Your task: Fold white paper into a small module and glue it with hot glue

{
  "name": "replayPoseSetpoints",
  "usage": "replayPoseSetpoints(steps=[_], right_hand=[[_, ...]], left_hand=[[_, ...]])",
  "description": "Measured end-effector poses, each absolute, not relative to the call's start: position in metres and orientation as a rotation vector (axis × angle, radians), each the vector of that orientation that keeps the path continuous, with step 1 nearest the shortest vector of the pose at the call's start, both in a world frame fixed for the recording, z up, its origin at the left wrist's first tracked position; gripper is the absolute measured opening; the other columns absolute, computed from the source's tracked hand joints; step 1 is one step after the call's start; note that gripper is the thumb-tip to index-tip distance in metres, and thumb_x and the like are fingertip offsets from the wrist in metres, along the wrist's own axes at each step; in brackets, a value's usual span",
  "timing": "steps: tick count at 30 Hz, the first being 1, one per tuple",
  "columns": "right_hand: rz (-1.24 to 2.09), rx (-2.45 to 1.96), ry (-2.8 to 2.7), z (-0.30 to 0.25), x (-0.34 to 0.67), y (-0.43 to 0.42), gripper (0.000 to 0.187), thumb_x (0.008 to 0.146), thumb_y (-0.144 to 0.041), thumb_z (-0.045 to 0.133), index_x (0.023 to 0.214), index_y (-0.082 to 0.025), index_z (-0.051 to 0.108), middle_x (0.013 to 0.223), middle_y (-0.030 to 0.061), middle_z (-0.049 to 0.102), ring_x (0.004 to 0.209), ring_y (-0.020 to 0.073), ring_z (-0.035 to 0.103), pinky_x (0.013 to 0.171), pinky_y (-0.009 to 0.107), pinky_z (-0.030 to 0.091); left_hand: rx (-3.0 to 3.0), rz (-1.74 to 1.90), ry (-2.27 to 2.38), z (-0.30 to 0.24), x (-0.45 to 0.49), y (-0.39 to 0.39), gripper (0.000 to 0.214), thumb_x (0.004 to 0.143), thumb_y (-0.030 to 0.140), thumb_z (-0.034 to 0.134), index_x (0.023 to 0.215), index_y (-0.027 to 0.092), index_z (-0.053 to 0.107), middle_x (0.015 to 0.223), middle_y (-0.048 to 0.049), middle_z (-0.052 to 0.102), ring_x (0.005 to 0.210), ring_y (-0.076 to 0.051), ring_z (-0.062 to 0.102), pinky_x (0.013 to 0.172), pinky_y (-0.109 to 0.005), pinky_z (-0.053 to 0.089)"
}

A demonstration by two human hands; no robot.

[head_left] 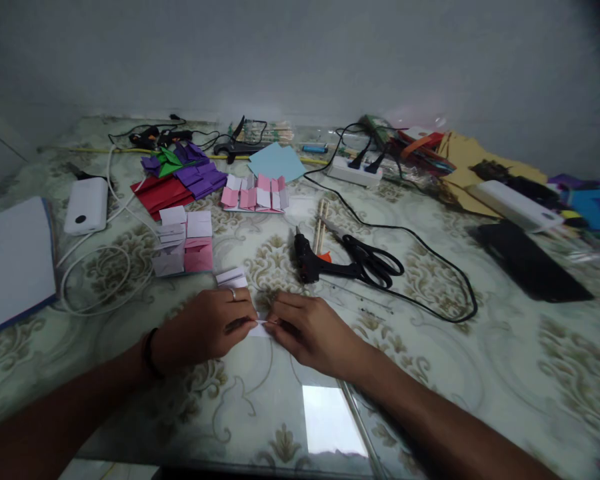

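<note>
Both hands meet low in the middle of the head view, pinching a small piece of white paper (261, 329) between them. My left hand (207, 325), with a ring and a dark wristband, grips its left side with closed fingers. My right hand (314, 331) pinches the right side. Much of the paper is hidden by the fingers. Just beyond my left hand lies a folded white paper piece (231, 277). Further left sits a block of folded pink and white papers (184, 243), and behind it a second pink and white block (255, 193).
Beyond my right hand lie a black glue gun (307, 260) and black-handled scissors (373, 260), with a cord looping right. A power strip (355, 172), light blue paper (277, 162), red folded paper (163, 193), a white power bank (87, 205) and a dark phone (533, 260) surround the workspace.
</note>
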State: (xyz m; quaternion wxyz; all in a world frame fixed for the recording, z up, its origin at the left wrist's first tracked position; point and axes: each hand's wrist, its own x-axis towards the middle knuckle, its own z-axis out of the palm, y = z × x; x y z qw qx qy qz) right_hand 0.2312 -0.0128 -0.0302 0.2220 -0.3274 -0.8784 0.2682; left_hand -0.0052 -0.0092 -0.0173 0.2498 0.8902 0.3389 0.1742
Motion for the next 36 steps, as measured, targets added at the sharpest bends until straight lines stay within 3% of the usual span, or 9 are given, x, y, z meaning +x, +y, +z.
replayPoseSetpoints(steps=[4, 15, 19, 25, 31, 36], right_hand=[[0.761, -0.839, -2.367, -0.031, 0.228, -0.015, 0.007, 0.1, -0.018, 0.058, 0.1, -0.019, 0.065, 0.089, 0.0046, 0.065, 0.079, 0.0181, 0.064, 0.069, 0.027, 0.047], [0.835, -0.676, -2.312, -0.022, 0.233, -0.012, 0.01, 0.092, -0.013, 0.058, 0.085, -0.02, 0.059, 0.078, 0.0005, 0.058, 0.068, 0.0153, 0.056, 0.061, 0.026, 0.04], [0.837, -0.777, -2.177, -0.017, 0.24, -0.005, 0.013, 0.087, -0.009, 0.061, 0.082, -0.02, 0.057, 0.077, -0.0007, 0.055, 0.069, 0.0139, 0.054, 0.062, 0.025, 0.041], [0.856, -0.753, -2.133, -0.02, 0.232, -0.013, 0.009, 0.089, -0.015, 0.065, 0.096, -0.02, 0.062, 0.085, 0.0017, 0.059, 0.076, 0.0159, 0.058, 0.067, 0.026, 0.045], [0.822, -0.764, -2.185, -0.024, 0.225, -0.02, 0.008, 0.088, -0.015, 0.063, 0.091, -0.021, 0.061, 0.08, 0.0006, 0.06, 0.07, 0.0152, 0.057, 0.062, 0.026, 0.043], [0.771, -0.724, -2.199, -0.023, 0.222, -0.022, 0.011, 0.084, -0.011, 0.059, 0.086, -0.022, 0.058, 0.075, -0.0004, 0.059, 0.067, 0.0153, 0.055, 0.061, 0.026, 0.042]], left_hand=[[2.513, 0.522, 0.9, -0.017, -0.002, -0.012, 0.017, 0.093, 0.009, 0.057, 0.082, 0.018, 0.066, 0.082, -0.0018, 0.065, 0.077, -0.016, 0.062, 0.069, -0.03, 0.045], [2.416, 0.622, 0.846, -0.001, -0.003, -0.014, 0.019, 0.079, 0.003, 0.054, 0.068, 0.019, 0.056, 0.07, 0.0014, 0.057, 0.067, -0.014, 0.053, 0.062, -0.03, 0.037], [2.328, 0.621, 0.957, 0.008, -0.01, -0.007, 0.02, 0.084, 0.004, 0.055, 0.069, 0.018, 0.056, 0.07, 0.0021, 0.055, 0.064, -0.012, 0.051, 0.061, -0.027, 0.036], [2.412, 0.607, 0.884, -0.004, -0.005, -0.015, 0.012, 0.088, 0.009, 0.061, 0.081, 0.018, 0.065, 0.077, 0.0003, 0.063, 0.069, -0.014, 0.058, 0.063, -0.028, 0.039], [2.424, 0.621, 0.873, -0.01, 0.001, -0.023, 0.011, 0.093, 0.013, 0.058, 0.087, 0.019, 0.066, 0.085, -0.0011, 0.069, 0.078, -0.015, 0.066, 0.069, -0.029, 0.047], [2.446, 0.572, 0.88, -0.007, 0.003, -0.026, 0.014, 0.093, 0.013, 0.056, 0.083, 0.02, 0.063, 0.082, -0.0023, 0.067, 0.074, -0.017, 0.065, 0.066, -0.032, 0.047]])
